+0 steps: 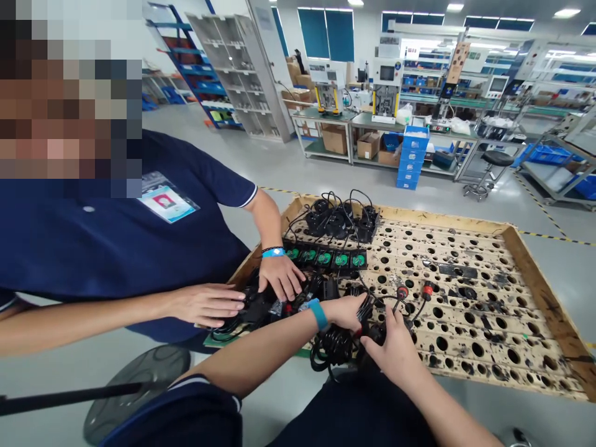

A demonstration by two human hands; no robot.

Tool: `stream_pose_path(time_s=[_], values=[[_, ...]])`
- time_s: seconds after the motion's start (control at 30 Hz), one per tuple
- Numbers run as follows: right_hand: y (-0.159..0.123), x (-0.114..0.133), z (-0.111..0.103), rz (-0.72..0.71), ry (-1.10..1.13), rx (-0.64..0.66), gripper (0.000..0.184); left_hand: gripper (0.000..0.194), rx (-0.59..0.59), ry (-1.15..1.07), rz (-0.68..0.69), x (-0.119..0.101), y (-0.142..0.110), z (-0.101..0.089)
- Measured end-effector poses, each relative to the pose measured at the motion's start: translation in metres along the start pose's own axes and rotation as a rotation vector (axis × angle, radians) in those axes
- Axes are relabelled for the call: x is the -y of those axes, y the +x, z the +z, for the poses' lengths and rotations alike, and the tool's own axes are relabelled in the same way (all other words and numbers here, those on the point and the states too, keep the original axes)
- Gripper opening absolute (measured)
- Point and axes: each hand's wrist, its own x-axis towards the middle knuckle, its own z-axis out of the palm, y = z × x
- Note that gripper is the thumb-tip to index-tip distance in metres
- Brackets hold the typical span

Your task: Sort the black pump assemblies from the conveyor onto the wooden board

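Note:
My left hand (347, 311), with a teal band at the wrist, closes around a bundle of black cable (365, 307) near the board's front edge. My right hand (395, 347) is just right of it, thumb and fingers curved around a dark cabled part (378, 333); the hand hides much of it. A thick coil of black cable (333, 349) hangs over the edge below my left hand. Two red-and-black connectors (427, 290) on thin leads stand beyond my right hand.
A co-worker (186, 167) at the left has both hands on black parts (254, 307). A row of black housings with green discs (325, 259) and round black cabled units (336, 222) sit at the back. The wooden board (470, 347) is full of holes, with a raised rim.

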Motion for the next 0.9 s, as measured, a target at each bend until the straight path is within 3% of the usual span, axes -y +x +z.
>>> stream_pose_path(time_s=[0.1, 0.23, 0.3, 0.43, 0.53, 0.63, 0.77, 0.9], values=[[-0.002, -0.004, 0.006, 0.02, 0.008, -0.061, 0.081, 0.101, -0.018, 0.124, -0.053, -0.003, -0.012, 0.014], [-0.01, -0.02, 0.001, 0.027, 0.043, -0.19, 0.07, 0.094, -0.228, 0.104, -0.045, -0.008, -0.032, 0.017], [-0.013, -0.028, -0.006, 0.063, 0.083, -0.246, 0.064, 0.08, -0.325, -0.054, -0.046, -0.007, -0.034, 0.013], [-0.02, -0.04, -0.015, 0.222, 0.218, -0.244, 0.058, 0.036, -0.336, -0.518, -0.234, 0.0, -0.027, 0.009], [-0.029, -0.047, -0.024, 0.311, 0.37, -0.26, 0.063, 0.033, -0.292, -0.888, -0.34, 0.004, -0.027, 0.012], [-0.039, -0.059, -0.039, 0.4, 0.45, -0.379, 0.066, 0.037, -0.313, -1.142, -0.329, 0.002, -0.041, 0.01], [-0.042, -0.079, -0.051, 0.497, 0.45, -0.401, 0.061, 0.036, -0.432, -1.101, -0.291, -0.008, -0.073, 0.002], [-0.026, -0.094, -0.042, 0.527, 0.424, -0.275, 0.06, 0.047, -0.399, -0.861, -0.22, -0.022, -0.084, 0.005]])
